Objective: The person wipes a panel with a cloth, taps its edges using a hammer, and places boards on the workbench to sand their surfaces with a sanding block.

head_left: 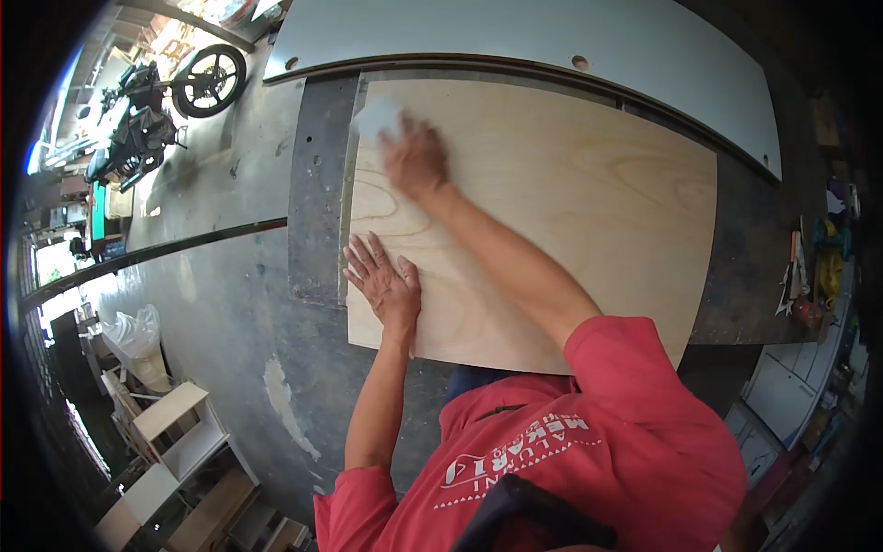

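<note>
A light wooden panel (pixel 570 221) with wavy grain lies on the dark workbench (pixel 317 193). My left hand (pixel 386 287) rests flat on the panel near its left edge, fingers spread. Farther up, my right hand (pixel 418 158) is smeared by motion near the panel's far left corner. Under its fingertips is a pale, whitish piece (pixel 375 120) of sheet-like material, pressed against the wood. Blur hides whether this is cloth, paper or something else.
A long white board (pixel 515 37) with round holes lies along the bench's far side. Hand tools (pixel 793 276) are at the right end. On the floor to the left are a motorcycle (pixel 138 129) and wooden shelf pieces (pixel 179 432).
</note>
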The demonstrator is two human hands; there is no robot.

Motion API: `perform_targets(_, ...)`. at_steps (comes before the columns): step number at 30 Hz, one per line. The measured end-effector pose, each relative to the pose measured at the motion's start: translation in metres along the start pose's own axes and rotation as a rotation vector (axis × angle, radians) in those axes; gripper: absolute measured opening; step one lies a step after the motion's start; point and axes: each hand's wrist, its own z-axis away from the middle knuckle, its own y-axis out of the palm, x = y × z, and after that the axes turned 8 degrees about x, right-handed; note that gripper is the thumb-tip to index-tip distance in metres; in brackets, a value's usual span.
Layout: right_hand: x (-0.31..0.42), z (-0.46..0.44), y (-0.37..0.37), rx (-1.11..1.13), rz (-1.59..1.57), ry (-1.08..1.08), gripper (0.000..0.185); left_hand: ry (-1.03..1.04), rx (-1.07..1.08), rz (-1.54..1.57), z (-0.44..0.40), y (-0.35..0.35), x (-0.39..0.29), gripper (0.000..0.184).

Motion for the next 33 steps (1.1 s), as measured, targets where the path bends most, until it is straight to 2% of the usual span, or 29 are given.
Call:
perform_targets(2,0.027,0.043,-0.003,0.025,-0.034,-0.216,0.05,-0.005,-0.009,0.052,0.0,0.007,0.004,0.075)
perform_targets(5,-0.008,0.1,-0.021,-0.079,0.018,-0.281,0.041,0.005,-0.049,0.127,0.002,0.008,0.005,0.075)
perform_targets(6,-0.037,0.117,-0.038,-0.104,0.026,-0.211,0.043,0.015,-0.031,0.13,0.005,0.008,0.007,0.075)
perform_targets(8,-0.109,0.159,-0.086,-0.283,0.046,0.125,0.05,0.05,-0.067,0.122,0.003,0.008,0.008,0.073)
perform_targets(10,-0.206,0.223,-0.129,-0.387,0.339,0.494,0.049,0.086,-0.068,0.157,0.004,0.009,0.01,0.071)
perform_targets(11,-0.253,0.266,-0.15,-0.443,0.527,0.581,0.05,0.103,-0.065,0.173,0.003,0.01,0.012,0.07)
perform_targets(12,-0.272,0.304,-0.171,-0.499,0.578,0.783,0.049,0.12,-0.062,0.188,0.004,0.011,0.015,0.07)
perform_targets(14,-0.26,0.343,-0.192,-0.465,0.535,1.054,0.048,0.148,-0.059,0.239,0.006,0.012,0.019,0.068)
perform_targets(15,-0.243,0.346,-0.181,-0.465,0.538,1.057,0.048,0.174,-0.038,0.262,0.005,0.011,0.021,0.067)
perform_targets(18,-0.167,0.32,-0.118,-0.49,0.519,0.801,0.049,0.223,-0.05,0.277,0.008,0.003,0.041,0.063)
perform_targets(19,-0.128,0.294,-0.092,-0.486,0.511,0.672,0.049,0.279,-0.015,0.669,0.009,0.001,0.054,0.062)
perform_targets(20,-0.079,0.268,-0.062,-0.422,0.413,0.654,0.052,0.335,0.027,1.06,0.011,-0.003,0.065,0.062)
perform_targets(22,0.026,0.227,-0.011,-0.309,0.209,0.45,0.053,0.308,-0.036,1.116,0.026,-0.021,0.105,0.062)
perform_targets(23,0.072,0.217,0.009,-0.266,0.158,0.256,0.051,0.211,-0.036,1.042,0.035,-0.025,0.132,0.061)
perform_targets(24,0.114,0.214,0.027,-0.192,0.055,0.15,0.049,0.116,-0.039,0.969,0.045,-0.028,0.159,0.059)
perform_targets(26,0.173,0.24,0.035,-0.121,-0.014,-0.076,0.047,-0.057,0.001,1.129,0.068,-0.03,0.206,0.057)
perform_targets(29,0.15,0.29,0.022,-0.121,-0.028,-0.133,0.046,-0.085,0.037,1.032,0.093,0.003,0.308,0.055)
perform_targets(31,0.081,0.331,-0.009,-0.215,0.111,0.06,0.051,-0.121,0.067,1.005,0.114,0.015,0.362,0.055)
perform_targets(33,0.003,0.376,-0.064,-0.311,0.273,0.369,0.053,-0.341,0.038,1.148,0.131,0.017,0.394,0.053)
